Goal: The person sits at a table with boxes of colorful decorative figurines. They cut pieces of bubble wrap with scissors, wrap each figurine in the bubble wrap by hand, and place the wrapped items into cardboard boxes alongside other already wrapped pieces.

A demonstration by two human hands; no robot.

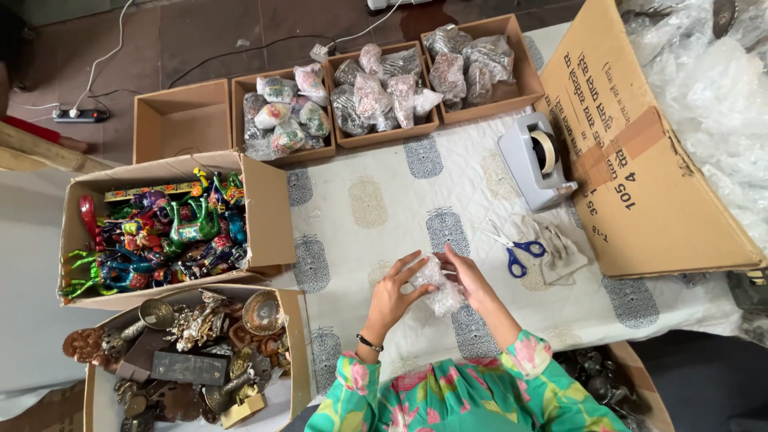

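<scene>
I hold a small bundle (436, 290) in bubble wrap with both hands. My left hand (394, 294) curls around its left side, with my fingers bent over the top. My right hand (470, 280) grips its right side, fingers closed on the wrap. The bundle is just above the tabletop (376, 204), near the front edge, close to my body.

The tabletop has a white cloth with printed shapes. Blue scissors (516, 250) lie to the right of my hands, on a grey rag (556, 246). Behind them stands a grey tape holder (534, 158), next to a big flat cardboard sheet (640, 152).

At the far edge sit four small boxes in a row. Three are full of wrapped bundles (384, 88), and the left one (182, 120) is bare inside. To my left, one box holds bright painted toys (160, 236), and another holds metal things (192, 344).
</scene>
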